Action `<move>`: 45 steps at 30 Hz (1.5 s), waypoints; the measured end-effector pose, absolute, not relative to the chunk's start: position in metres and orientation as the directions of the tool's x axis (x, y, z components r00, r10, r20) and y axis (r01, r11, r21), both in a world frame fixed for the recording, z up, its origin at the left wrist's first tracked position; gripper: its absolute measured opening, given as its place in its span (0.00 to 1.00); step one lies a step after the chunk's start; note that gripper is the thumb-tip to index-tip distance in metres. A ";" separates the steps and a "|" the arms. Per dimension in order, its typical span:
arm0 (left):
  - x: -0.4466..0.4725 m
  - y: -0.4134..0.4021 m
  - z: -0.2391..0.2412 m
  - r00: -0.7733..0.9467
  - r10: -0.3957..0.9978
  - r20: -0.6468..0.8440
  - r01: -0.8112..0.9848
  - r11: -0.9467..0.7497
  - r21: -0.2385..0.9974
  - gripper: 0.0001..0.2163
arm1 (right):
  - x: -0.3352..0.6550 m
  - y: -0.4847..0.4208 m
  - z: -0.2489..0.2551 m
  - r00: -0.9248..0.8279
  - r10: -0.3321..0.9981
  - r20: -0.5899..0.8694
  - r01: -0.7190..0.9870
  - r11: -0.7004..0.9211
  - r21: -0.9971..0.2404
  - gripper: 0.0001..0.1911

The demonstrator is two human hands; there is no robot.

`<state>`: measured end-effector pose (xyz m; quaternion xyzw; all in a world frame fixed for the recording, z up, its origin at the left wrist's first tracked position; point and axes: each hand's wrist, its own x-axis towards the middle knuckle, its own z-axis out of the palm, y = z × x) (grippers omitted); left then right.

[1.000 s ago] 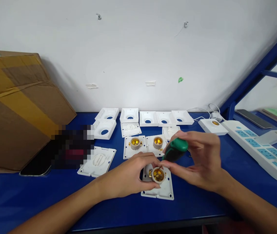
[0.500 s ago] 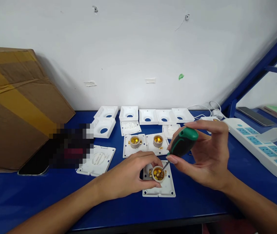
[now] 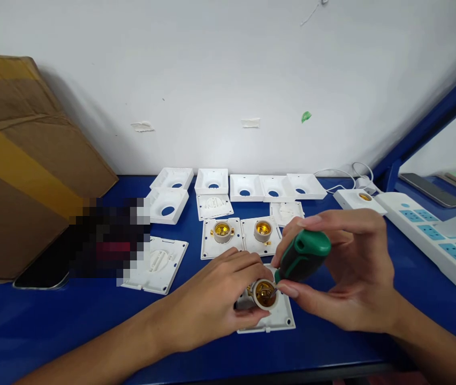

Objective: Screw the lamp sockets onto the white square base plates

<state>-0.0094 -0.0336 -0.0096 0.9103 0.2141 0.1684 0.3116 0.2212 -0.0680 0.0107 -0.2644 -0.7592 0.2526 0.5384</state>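
Note:
My left hand (image 3: 223, 294) pinches a round lamp socket (image 3: 265, 293) between thumb and fingers. The socket has a pale rim and a brass-coloured inside, and it tilts toward the right over a square white base plate (image 3: 282, 316). In my right hand (image 3: 360, 272) is a screwdriver (image 3: 303, 255) with a green and black handle, its tip reaching into the socket. The tip's exact contact point is too small to make out. Behind my hands, two more base plates (image 3: 207, 248) carry brass-lined sockets (image 3: 222, 231).
White square covers (image 3: 245, 184) with round holes line the wall. A plain plate (image 3: 161, 264) lies at left, near a cardboard box (image 3: 39, 160), a phone (image 3: 43, 267) and a blurred dark object. To the right are a power strip (image 3: 432, 230) and an assembled socket box (image 3: 356, 199).
The socket in my left hand has tilted over from sitting upright on its plate. The screwdriver has moved slightly down and right with it. The camera view has shifted a little.

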 end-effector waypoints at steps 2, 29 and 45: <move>-0.010 -0.034 -0.010 0.855 0.475 0.211 0.268 -0.750 0.605 0.11 | 0.222 -0.067 0.008 -0.313 0.648 0.695 0.148 0.756 -0.638 0.44; -0.008 -0.031 -0.010 0.834 0.537 0.128 0.325 -0.664 0.673 0.08 | 0.221 -0.065 0.014 -0.453 0.660 0.599 0.124 0.712 -0.691 0.42; -0.006 -0.033 -0.009 0.798 0.603 -0.001 0.367 -0.484 0.794 0.09 | 0.226 -0.069 0.016 -0.509 0.659 0.554 0.205 0.718 -0.665 0.43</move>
